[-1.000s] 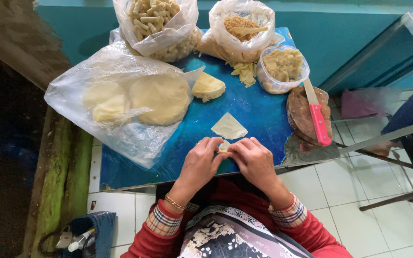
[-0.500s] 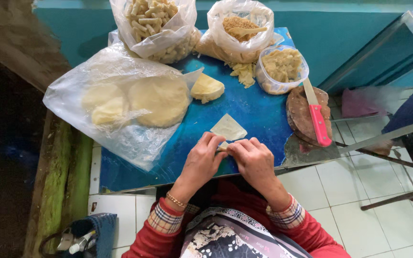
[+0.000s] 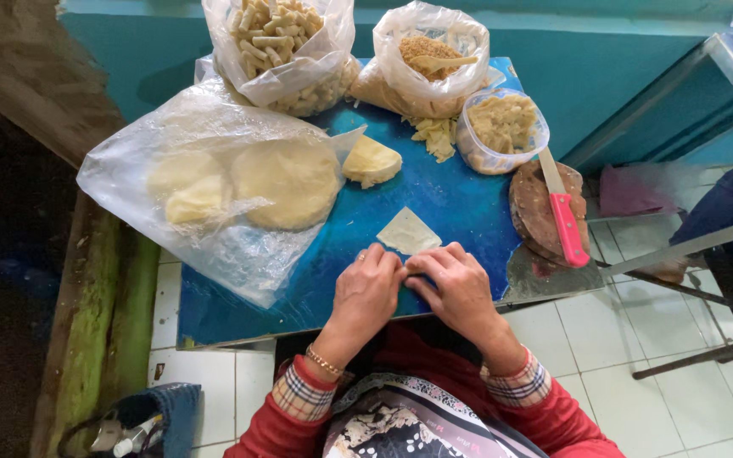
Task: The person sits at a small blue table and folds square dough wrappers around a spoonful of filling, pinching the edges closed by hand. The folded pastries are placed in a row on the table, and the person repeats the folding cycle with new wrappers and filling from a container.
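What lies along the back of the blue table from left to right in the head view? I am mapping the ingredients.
Clear bag of flat dough rounds → bag of pale rolled sticks → bag of brown crumbs → clear tub of yellowish filling → pink-handled knife.

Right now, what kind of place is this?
Likely a small home or street food-prep spot: a blue table on tiled floor, bags of rolled snacks, dough rounds, and a knife on a board.
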A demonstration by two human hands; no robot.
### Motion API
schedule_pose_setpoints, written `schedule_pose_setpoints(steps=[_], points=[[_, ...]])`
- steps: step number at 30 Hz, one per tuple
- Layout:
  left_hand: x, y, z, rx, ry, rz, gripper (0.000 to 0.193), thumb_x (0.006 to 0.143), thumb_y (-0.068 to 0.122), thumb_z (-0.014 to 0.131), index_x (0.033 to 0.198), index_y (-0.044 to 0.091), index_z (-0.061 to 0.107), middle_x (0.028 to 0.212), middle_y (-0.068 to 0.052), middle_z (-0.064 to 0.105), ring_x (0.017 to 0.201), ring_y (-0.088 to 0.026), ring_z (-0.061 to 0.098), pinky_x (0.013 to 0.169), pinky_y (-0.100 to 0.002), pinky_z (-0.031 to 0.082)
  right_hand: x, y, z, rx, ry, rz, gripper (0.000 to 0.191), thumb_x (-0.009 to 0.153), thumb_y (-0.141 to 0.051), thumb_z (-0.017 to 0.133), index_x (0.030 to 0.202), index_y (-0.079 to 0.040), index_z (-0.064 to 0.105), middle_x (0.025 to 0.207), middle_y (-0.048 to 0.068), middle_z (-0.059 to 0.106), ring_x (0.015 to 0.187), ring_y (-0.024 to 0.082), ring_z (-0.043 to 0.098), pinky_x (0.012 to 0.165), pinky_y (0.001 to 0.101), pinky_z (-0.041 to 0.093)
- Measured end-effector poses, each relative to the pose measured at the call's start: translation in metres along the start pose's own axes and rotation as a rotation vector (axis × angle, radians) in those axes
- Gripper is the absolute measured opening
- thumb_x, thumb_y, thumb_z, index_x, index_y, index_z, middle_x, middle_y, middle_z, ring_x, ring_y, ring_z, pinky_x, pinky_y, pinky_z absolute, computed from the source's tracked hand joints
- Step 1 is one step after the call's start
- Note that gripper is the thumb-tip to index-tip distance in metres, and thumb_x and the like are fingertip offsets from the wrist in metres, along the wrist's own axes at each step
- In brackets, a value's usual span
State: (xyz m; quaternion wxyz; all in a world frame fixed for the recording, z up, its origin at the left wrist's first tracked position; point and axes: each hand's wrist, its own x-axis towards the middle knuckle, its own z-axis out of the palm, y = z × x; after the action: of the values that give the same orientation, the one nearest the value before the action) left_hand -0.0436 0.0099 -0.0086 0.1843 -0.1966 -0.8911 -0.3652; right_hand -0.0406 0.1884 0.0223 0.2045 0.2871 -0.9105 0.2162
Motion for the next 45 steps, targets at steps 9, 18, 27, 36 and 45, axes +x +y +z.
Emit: schedule_pose_setpoints(steps=[9, 18, 27, 36, 45], points=[[-0.009, 0.003, -0.026, -0.197, -0.031, -0.008, 0.018, 0.089, 0.021, 0.071, 0.094, 0.005, 0.065, 0.09, -0.012, 0.064, 0.082, -0.034, 0.067, 0.066, -0.044, 0.053, 0.025, 0.004, -0.016, 0.145, -0.281, -0.059, 0.021, 0.09, -0.02, 0.071, 0.108, -0.01, 0.069, 0.094, 0.005, 0.075, 0.09, 0.026, 0.07, 0.075, 0.0422, 0.049], [-0.007, 0.0, -0.038, -0.416, 0.089, -0.216, 0.019, 0.096, 0.026, 0.071, 0.102, 0.008, 0.071, 0.094, -0.009, 0.069, 0.081, -0.029, 0.068, 0.071, -0.039, 0.054, 0.129, 0.014, -0.048, 0.179, -0.281, -0.321, 0.01, 0.094, -0.012, 0.067, 0.105, -0.011, 0.069, 0.093, 0.011, 0.068, 0.086, 0.031, 0.07, 0.07, 0.0402, 0.057], [-0.009, 0.005, -0.033, 0.06, -0.094, 0.122, 0.047, 0.084, 0.028, 0.077, 0.124, 0.007, 0.066, 0.135, -0.015, 0.06, 0.125, -0.032, 0.053, 0.103, -0.052, 0.037, 0.316, 0.042, -0.02, -0.183, 0.326, -0.342, 0.031, 0.102, -0.014, 0.07, 0.131, -0.007, 0.068, 0.11, 0.021, 0.071, 0.084, 0.038, 0.069, 0.068, 0.0465, 0.056], [-0.007, 0.005, -0.024, 0.061, -0.073, 0.135, 0.041, 0.084, 0.027, 0.076, 0.118, 0.006, 0.067, 0.131, -0.016, 0.061, 0.123, -0.032, 0.054, 0.103, -0.052, 0.038, 0.158, 0.16, 0.008, -0.726, -0.296, -0.005, 0.014, 0.078, -0.031, 0.076, 0.079, -0.017, 0.078, 0.09, 0.006, 0.071, 0.096, 0.027, 0.068, 0.077, 0.0421, 0.056], [-0.006, -0.004, -0.028, -0.049, 0.044, 0.113, 0.029, 0.087, 0.022, 0.076, 0.112, 0.008, 0.072, 0.123, -0.011, 0.067, 0.114, -0.03, 0.062, 0.1, -0.046, 0.043, 0.148, 0.199, 0.015, -0.4, -0.138, 0.147, 0.016, 0.092, -0.024, 0.07, 0.094, -0.012, 0.08, 0.1, 0.009, 0.072, 0.092, 0.029, 0.066, 0.079, 0.0431, 0.054]])
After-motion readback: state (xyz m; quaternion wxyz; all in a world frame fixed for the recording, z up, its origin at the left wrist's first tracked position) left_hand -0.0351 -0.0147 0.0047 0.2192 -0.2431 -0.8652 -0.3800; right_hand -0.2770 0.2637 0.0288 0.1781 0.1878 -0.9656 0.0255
